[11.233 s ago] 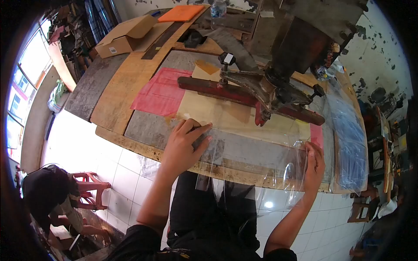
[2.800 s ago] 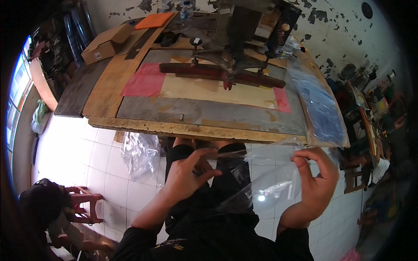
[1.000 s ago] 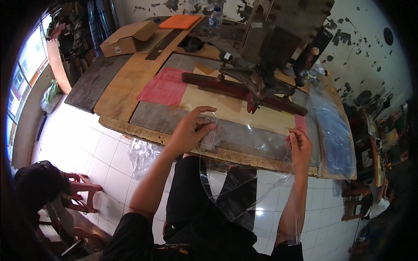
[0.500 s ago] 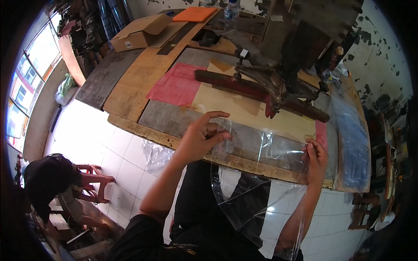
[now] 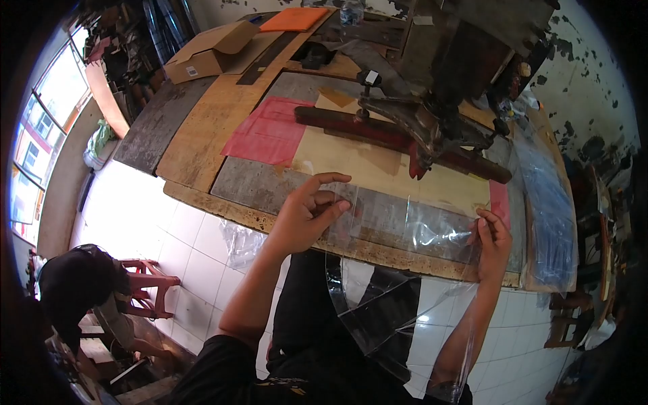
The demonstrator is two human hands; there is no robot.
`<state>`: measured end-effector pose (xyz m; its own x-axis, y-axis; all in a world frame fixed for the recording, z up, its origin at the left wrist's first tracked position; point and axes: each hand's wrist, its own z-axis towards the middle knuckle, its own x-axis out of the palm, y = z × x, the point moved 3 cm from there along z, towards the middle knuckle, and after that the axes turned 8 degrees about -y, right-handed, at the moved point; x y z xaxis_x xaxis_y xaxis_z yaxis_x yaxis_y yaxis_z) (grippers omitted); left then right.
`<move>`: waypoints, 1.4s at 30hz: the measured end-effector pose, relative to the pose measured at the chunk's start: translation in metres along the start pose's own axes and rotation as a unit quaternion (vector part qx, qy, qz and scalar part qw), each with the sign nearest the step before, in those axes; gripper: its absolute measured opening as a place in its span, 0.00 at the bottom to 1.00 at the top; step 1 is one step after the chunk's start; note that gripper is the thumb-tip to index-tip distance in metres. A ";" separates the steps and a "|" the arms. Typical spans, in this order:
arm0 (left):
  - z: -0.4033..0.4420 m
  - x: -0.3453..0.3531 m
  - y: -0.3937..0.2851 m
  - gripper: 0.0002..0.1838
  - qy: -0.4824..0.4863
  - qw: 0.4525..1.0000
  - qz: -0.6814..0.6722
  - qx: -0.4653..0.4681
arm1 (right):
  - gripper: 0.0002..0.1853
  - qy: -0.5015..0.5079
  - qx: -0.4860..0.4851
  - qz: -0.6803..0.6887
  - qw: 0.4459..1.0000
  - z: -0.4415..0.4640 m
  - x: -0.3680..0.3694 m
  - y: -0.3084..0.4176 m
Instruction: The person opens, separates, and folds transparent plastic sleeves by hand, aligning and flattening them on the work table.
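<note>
Shifted out over the near edge of the table [image 5: 217, 202], clear film [image 5: 435, 236] stretches left to right; the right hand [image 5: 494, 239] pinches its right end, the left hand's [image 5: 307, 214] hold unclear.

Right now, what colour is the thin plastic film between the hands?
Clear, colourless plastic film, seen in the head view.

Black top [image 5: 324, 395], elbow-length sleeves [image 5: 226, 361], yellowish front print [image 5: 287, 383]; black legwear [image 5: 298, 314]; forearms [image 5: 253, 293] bare.
</note>
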<state>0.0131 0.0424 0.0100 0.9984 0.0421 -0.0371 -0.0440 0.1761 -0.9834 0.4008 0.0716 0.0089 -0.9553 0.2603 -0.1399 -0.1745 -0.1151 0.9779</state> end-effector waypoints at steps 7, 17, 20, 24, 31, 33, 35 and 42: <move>-0.003 0.001 -0.007 0.22 -0.019 0.998 0.053 -0.014 | 0.14 -0.016 -0.004 0.010 1.000 -0.003 -0.001 0.001; -0.002 0.001 -0.005 0.23 -0.033 0.999 -0.005 -0.033 | 0.15 0.007 -0.035 -0.023 0.999 -0.012 -0.013 0.029; -0.001 -0.001 -0.006 0.23 -0.055 0.997 0.050 0.002 | 0.15 0.018 -0.051 -0.030 0.998 -0.019 -0.013 0.047; -0.001 -0.001 0.000 0.23 -0.052 0.999 0.001 0.001 | 0.15 0.012 -0.037 -0.016 0.999 -0.029 -0.014 0.062; -0.003 0.000 0.000 0.24 -0.061 0.997 -0.032 0.021 | 0.14 0.009 -0.061 0.004 0.998 -0.034 -0.015 0.066; -0.002 0.000 0.004 0.24 -0.069 0.997 -0.035 0.024 | 0.13 0.006 -0.064 0.014 0.998 -0.033 -0.012 0.065; -0.001 0.000 0.005 0.21 -0.081 0.995 0.010 0.060 | 0.10 -0.014 -0.054 0.027 0.998 -0.027 -0.009 0.060; 0.022 0.009 -0.023 0.11 -0.049 0.956 0.266 0.114 | 0.09 -0.002 -0.096 -0.206 0.974 0.017 0.004 0.029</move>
<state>0.0227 0.0605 0.0362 0.8245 0.2759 -0.4940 -0.5630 0.3136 -0.7646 0.3962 0.0857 0.0389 -0.7940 0.3265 -0.5127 -0.5842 -0.1770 0.7921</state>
